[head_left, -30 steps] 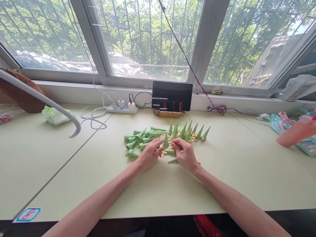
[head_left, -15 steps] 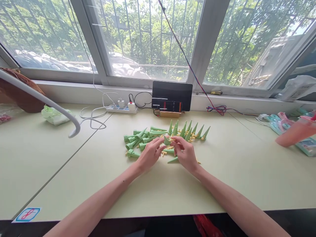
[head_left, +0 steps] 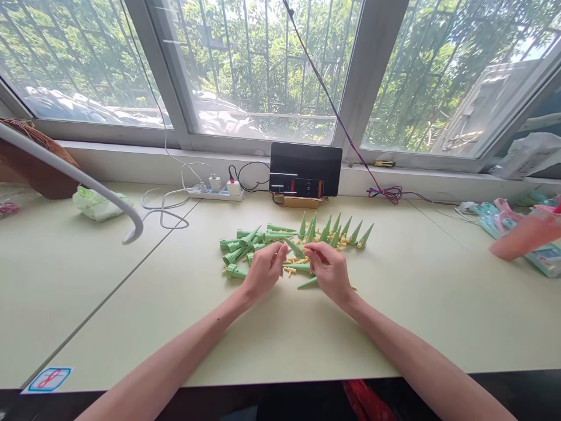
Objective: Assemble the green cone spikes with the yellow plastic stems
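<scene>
A green cone-shaped watering spike (head_left: 294, 248) is held between my hands, its narrow tip pointing up and left. My right hand (head_left: 329, 270) pinches the wide end. The fingers of my left hand (head_left: 264, 268) are closed beside the tip; whether they hold anything is hidden. More green spikes with ribbed ends (head_left: 236, 252) lie heaped beyond my left hand. Several others stand point up (head_left: 325, 229) behind my right hand. Small yellow pieces (head_left: 290, 270) are scattered between my hands and around the standing spikes. Another spike (head_left: 307, 283) lies partly under my right hand.
A dark tablet (head_left: 305, 164) with a phone in front leans at the window sill. A power strip (head_left: 217, 193) with cables sits left of it. A white curved bar (head_left: 131, 225) reaches in from the left. A pink container (head_left: 523, 234) lies at right.
The left hand has shifted slightly left, its fingers drawn together. The spike between the hands has turned, so its long side and tip now show. My right hand has barely moved.
</scene>
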`<control>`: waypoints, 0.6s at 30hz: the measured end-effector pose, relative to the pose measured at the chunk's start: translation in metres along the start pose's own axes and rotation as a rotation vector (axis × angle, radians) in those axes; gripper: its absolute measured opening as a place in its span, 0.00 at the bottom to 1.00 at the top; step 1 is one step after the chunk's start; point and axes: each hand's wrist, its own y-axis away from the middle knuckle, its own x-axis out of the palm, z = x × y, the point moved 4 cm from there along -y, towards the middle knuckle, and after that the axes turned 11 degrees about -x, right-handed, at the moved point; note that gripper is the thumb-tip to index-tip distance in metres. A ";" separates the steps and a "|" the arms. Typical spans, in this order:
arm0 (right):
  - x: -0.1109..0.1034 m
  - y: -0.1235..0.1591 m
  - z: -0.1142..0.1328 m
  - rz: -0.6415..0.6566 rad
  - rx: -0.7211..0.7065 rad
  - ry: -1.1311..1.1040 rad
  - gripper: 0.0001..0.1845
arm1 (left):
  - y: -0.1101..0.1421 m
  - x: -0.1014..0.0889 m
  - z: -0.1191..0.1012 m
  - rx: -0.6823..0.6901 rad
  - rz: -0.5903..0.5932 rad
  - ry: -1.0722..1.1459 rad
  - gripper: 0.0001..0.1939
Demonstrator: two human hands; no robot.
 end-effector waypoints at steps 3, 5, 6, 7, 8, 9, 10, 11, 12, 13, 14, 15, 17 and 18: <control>0.001 0.000 0.001 0.017 -0.029 -0.013 0.11 | -0.001 0.005 0.005 -0.163 0.117 0.213 0.30; 0.002 0.000 0.003 0.035 -0.052 -0.023 0.10 | -0.001 0.010 0.007 -0.258 0.216 0.361 0.34; 0.002 0.000 0.004 0.046 -0.062 -0.026 0.10 | 0.000 0.012 0.007 -0.290 0.260 0.417 0.35; 0.003 0.000 0.005 0.055 -0.072 -0.027 0.10 | 0.000 0.013 0.006 -0.316 0.295 0.458 0.35; 0.003 0.000 0.006 0.061 -0.081 -0.025 0.10 | 0.001 0.014 0.005 -0.336 0.321 0.487 0.35; 0.003 0.000 0.006 0.065 -0.089 -0.020 0.10 | 0.001 0.015 0.004 -0.354 0.342 0.508 0.35; 0.003 0.000 0.007 0.066 -0.099 -0.014 0.10 | 0.001 0.015 0.003 -0.370 0.359 0.524 0.35; 0.003 0.000 0.007 0.066 -0.110 -0.009 0.10 | 0.002 0.016 0.003 -0.385 0.374 0.537 0.35; 0.003 0.000 0.007 0.066 -0.120 -0.005 0.10 | 0.002 0.016 0.002 -0.398 0.387 0.550 0.35; 0.003 0.000 0.007 0.067 -0.129 0.000 0.10 | 0.002 0.016 0.002 -0.409 0.403 0.563 0.35; 0.003 0.000 0.007 0.066 -0.134 0.004 0.10 | 0.001 0.016 0.003 -0.419 0.418 0.577 0.35; 0.003 0.000 0.006 0.062 -0.136 0.008 0.09 | 0.001 0.016 0.003 -0.428 0.432 0.593 0.34; 0.003 0.000 0.005 0.049 -0.130 0.015 0.09 | 0.000 0.017 0.005 -0.440 0.452 0.623 0.34; 0.002 0.000 0.005 0.042 -0.127 0.018 0.08 | 0.000 0.017 0.005 -0.444 0.459 0.634 0.34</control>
